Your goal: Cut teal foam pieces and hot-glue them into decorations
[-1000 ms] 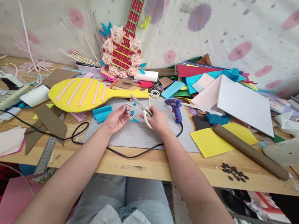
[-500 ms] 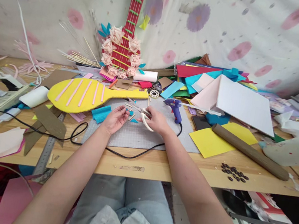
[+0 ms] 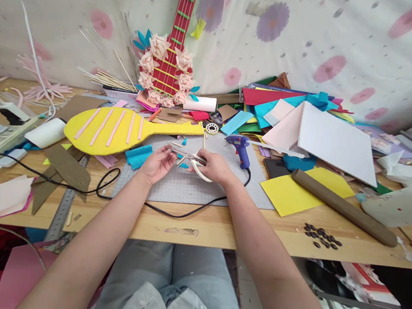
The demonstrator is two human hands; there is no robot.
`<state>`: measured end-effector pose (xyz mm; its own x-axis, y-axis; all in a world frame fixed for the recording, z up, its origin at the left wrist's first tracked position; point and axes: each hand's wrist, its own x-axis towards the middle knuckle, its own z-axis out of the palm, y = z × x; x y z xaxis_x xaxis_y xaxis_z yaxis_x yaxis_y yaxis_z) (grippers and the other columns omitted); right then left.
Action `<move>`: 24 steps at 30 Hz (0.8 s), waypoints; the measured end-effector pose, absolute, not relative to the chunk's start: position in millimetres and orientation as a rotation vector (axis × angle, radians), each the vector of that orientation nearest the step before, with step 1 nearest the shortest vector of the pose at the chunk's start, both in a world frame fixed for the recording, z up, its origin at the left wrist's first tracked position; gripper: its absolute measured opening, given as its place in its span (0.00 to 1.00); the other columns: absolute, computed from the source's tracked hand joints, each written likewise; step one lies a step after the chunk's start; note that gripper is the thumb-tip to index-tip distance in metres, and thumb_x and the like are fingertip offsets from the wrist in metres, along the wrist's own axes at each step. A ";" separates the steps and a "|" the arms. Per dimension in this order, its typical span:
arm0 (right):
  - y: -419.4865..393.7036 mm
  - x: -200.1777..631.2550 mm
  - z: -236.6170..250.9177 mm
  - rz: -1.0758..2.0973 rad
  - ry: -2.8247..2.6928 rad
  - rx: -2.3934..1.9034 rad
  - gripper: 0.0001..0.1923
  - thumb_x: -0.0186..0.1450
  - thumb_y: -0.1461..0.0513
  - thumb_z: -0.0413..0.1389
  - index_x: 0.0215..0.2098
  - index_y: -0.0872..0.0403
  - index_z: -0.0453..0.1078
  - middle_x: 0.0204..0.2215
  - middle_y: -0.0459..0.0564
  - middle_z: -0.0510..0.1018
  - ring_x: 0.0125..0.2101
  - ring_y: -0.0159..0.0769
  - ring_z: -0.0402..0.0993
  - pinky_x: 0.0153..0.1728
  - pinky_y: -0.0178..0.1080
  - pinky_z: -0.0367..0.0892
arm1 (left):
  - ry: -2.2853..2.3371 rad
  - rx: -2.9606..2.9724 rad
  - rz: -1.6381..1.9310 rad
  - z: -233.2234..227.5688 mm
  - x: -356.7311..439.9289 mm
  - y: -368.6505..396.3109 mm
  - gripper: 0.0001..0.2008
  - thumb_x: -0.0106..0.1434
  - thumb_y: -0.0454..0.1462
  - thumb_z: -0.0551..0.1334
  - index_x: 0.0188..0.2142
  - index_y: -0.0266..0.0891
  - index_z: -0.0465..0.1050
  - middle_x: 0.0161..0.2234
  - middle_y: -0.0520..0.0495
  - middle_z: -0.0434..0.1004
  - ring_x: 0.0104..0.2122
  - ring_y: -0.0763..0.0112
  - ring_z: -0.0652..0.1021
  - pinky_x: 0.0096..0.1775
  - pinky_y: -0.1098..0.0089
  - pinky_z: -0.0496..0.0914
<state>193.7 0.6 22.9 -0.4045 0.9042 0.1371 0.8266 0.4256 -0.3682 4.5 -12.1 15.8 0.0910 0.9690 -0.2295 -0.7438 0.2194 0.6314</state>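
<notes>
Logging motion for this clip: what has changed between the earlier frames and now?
The scissors in the right hand have swung down: their tips, which pointed up toward the yellow guitar shape, now point left, close to the left hand. Nothing was visibly taken hold of or let go. The left hand, guitar shape and glue gun stayed about where they were.

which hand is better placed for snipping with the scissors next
Likely the right hand: it holds the white-handled scissors at the handle end, while the left hand is out by the blade tips.
</notes>
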 end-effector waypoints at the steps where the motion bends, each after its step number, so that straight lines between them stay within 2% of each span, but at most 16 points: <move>1: 0.2 193.6 23.7 0.344 -2.371 -1.497 0.23 0.55 0.44 0.54 0.38 0.52 0.67 0.29 0.47 0.75 0.27 0.32 0.66 0.25 0.32 0.48 | 0.693 0.399 1.321 15.8 4.3 -11.9 0.12 0.59 0.21 0.50 0.28 0.33 0.69 0.26 0.50 0.72 0.25 0.83 0.73 0.29 0.84 0.70; 8: 0.3 195.6 26.6 0.297 -2.360 -1.494 0.20 0.56 0.45 0.53 0.32 0.52 0.68 0.25 0.45 0.75 0.26 0.31 0.66 0.24 0.33 0.46 | 0.664 0.387 1.300 17.0 3.7 -13.0 0.13 0.59 0.21 0.49 0.29 0.32 0.68 0.26 0.50 0.71 0.25 0.84 0.73 0.29 0.85 0.70; 12: 4.4 196.8 24.5 0.286 -2.221 -1.621 0.19 0.57 0.45 0.52 0.32 0.52 0.68 0.26 0.46 0.75 0.28 0.34 0.68 0.25 0.33 0.49 | 0.639 0.377 1.270 18.3 3.9 -14.5 0.13 0.63 0.25 0.48 0.27 0.31 0.67 0.26 0.48 0.70 0.24 0.85 0.72 0.29 0.86 0.70; 16: 11.3 200.0 21.8 0.294 -1.929 -1.940 0.21 0.58 0.46 0.50 0.37 0.53 0.68 0.32 0.52 0.76 0.33 0.39 0.71 0.27 0.34 0.55 | 0.631 0.408 1.223 18.3 3.2 -15.5 0.10 0.64 0.31 0.52 0.27 0.32 0.67 0.21 0.52 0.65 0.17 0.87 0.66 0.20 0.87 0.64; 20: 15.7 203.9 18.0 0.338 -1.848 -2.055 0.18 0.59 0.50 0.50 0.39 0.55 0.69 0.37 0.55 0.77 0.38 0.42 0.73 0.33 0.36 0.61 | 0.767 0.578 1.229 13.4 5.7 -14.5 0.09 0.59 0.37 0.60 0.25 0.34 0.65 0.16 0.58 0.59 0.12 0.88 0.58 0.14 0.86 0.55; 24: 17.7 206.1 14.7 0.324 -1.811 -2.032 0.16 0.59 0.53 0.51 0.38 0.55 0.69 0.36 0.54 0.77 0.39 0.41 0.73 0.36 0.36 0.63 | 1.043 0.934 1.387 0.3 12.8 -12.3 0.11 0.53 0.39 0.65 0.27 0.37 0.64 0.17 0.57 0.65 0.14 0.82 0.65 0.18 0.79 0.64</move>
<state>206.1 17.7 14.7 0.1346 0.9869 0.0888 0.8949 -0.0826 -0.4386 12.8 -12.3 0.3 -0.0774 0.9967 -0.0241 -0.2997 -0.0002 0.9540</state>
